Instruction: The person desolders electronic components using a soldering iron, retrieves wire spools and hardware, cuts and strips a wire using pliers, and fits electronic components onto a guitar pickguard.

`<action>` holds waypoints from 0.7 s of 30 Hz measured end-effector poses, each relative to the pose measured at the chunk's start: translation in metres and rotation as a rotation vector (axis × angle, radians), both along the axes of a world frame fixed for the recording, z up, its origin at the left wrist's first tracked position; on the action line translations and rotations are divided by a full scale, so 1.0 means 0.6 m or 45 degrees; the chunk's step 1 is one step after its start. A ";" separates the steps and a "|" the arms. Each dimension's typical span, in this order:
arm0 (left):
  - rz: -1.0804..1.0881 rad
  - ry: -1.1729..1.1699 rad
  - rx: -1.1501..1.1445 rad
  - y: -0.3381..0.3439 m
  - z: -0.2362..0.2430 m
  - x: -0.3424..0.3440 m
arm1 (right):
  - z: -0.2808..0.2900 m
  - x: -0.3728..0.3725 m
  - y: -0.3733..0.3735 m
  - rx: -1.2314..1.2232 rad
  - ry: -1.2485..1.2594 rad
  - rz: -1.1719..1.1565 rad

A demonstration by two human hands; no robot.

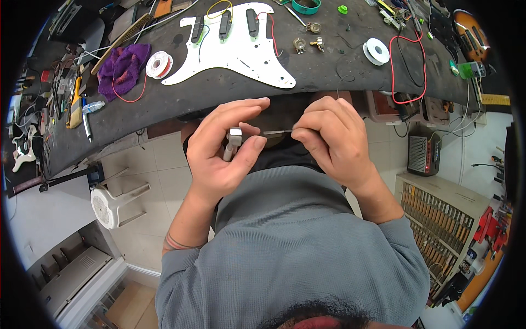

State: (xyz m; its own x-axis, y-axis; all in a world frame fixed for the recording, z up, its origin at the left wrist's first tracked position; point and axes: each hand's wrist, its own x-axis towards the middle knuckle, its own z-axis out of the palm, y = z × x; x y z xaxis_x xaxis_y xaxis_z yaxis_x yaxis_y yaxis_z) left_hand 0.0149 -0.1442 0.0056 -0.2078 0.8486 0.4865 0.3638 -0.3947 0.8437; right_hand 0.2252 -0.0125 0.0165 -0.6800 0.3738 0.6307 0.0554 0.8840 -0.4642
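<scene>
Both my hands are raised in front of my body, just short of the workbench's near edge. My left hand (pixel 219 148) is curled around a silver metal tool (pixel 234 138). The tool has a blocky squared end, and the fingers hide too much of it to tell its kind. My right hand (pixel 335 137) is closed in a pinch on a thin, pale, straight strip (pixel 276 132) that points toward my left hand. A thin dark wire (pixel 338 90) rises by the right knuckles toward the bench. Beyond my hands lies a white guitar pickguard (pixel 233 55) with three dark pickups.
On the dark bench (pixel 323 74) are a red wire spool (pixel 159 65), a white spool (pixel 376 51), several potentiometers (pixel 299 45), a purple cloth (pixel 123 68) and a red cable (pixel 392 71). A white stool (pixel 107 205) stands at left, a drawer-like rack (pixel 438 219) at right.
</scene>
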 end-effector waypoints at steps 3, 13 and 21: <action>-0.056 -0.103 -0.067 0.000 0.004 0.003 | 0.000 -0.007 -0.004 -0.043 0.054 -0.049; -0.026 -0.103 -0.061 0.012 -0.001 0.021 | -0.008 -0.010 -0.009 -0.038 0.081 -0.012; 0.035 0.018 0.033 0.010 0.003 0.015 | -0.007 -0.002 -0.005 0.000 0.013 -0.034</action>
